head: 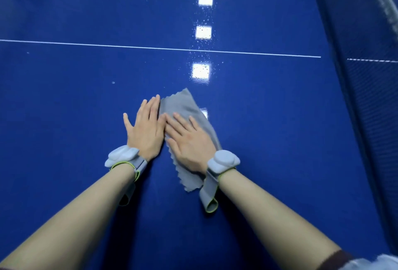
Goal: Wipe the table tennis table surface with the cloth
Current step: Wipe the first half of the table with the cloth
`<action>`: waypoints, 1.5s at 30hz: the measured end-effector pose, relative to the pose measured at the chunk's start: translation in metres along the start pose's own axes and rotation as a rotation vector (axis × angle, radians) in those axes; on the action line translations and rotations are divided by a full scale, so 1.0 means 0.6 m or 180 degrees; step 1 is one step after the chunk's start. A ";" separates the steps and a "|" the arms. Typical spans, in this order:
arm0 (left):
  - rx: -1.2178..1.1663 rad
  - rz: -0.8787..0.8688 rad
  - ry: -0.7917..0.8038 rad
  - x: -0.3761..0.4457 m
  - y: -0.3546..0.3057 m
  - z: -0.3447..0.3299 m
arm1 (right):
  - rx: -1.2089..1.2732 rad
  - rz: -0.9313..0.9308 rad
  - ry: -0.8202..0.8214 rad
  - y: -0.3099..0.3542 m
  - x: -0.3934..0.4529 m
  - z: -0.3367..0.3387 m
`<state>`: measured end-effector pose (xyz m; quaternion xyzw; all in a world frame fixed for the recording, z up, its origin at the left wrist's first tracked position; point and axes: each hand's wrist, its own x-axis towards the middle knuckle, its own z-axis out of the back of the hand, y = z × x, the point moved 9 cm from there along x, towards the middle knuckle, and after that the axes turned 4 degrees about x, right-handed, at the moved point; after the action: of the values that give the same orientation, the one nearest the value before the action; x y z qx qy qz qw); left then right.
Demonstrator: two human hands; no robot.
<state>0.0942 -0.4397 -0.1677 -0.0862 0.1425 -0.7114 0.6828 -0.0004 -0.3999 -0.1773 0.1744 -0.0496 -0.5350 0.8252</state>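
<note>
A grey cloth (183,106) with zigzag edges lies flat on the blue table tennis table (64,108), near its middle. My right hand (189,140) presses flat on the cloth with straight, spread fingers. My left hand (146,130) lies flat beside it with straight fingers, mostly on the bare table, its fingertips at the cloth's left edge. Both wrists wear grey strapped bands. The part of the cloth under my right hand and wrist is hidden.
A thin white line (107,45) crosses the table beyond the hands. Small droplets (202,54) speckle the surface around the reflected ceiling lights (200,71). The dark net (366,76) stands along the right side.
</note>
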 end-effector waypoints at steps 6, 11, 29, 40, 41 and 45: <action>-0.0024 -0.0017 -0.0066 0.003 -0.001 -0.002 | -0.0011 -0.0903 -0.0121 -0.209 -0.065 0.064; 0.0069 -0.0027 -0.0105 0.003 -0.005 -0.001 | -0.0086 -0.1827 -0.0445 -0.414 -0.188 0.122; 0.0264 0.0000 -0.0098 0.007 -0.003 -0.006 | 0.0093 -0.2988 -0.1043 -0.441 -0.125 0.134; 0.0441 -0.0003 -0.0109 0.011 -0.004 -0.012 | 0.0049 -0.0756 -0.0246 -0.072 0.209 0.039; 0.0433 0.0010 -0.0124 0.012 -0.003 -0.011 | 0.0020 -0.0496 -0.0146 -0.052 0.218 0.035; 0.0362 0.0038 -0.0103 0.012 0.000 -0.008 | 0.0091 -0.0116 0.0057 -0.052 0.221 0.037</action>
<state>0.0922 -0.4463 -0.1730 -0.0579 0.0914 -0.7127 0.6930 0.0227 -0.5357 -0.1814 0.1918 -0.0466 -0.5475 0.8132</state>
